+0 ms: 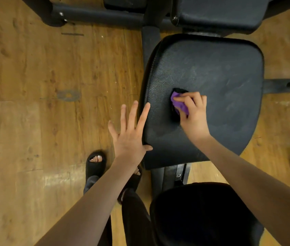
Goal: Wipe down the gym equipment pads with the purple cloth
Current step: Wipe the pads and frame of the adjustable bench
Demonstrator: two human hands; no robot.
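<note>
A black padded seat [217, 71] of a gym machine fills the right middle of the head view. My right hand [193, 113] grips a bunched purple cloth [178, 103] and presses it onto the seat's middle left. My left hand [130, 132] hangs with straight spread fingers at the seat's left edge, its thumb touching the pad's front left corner. A second black pad [218, 13] lies beyond the seat at the top.
The machine's black frame tubes [94, 15] run along the top, and a bar [282, 85] sticks out to the right. A steel post [172, 174] carries the seat. My feet in black sandals [95, 162] stand on the wooden floor [34, 86] at the left.
</note>
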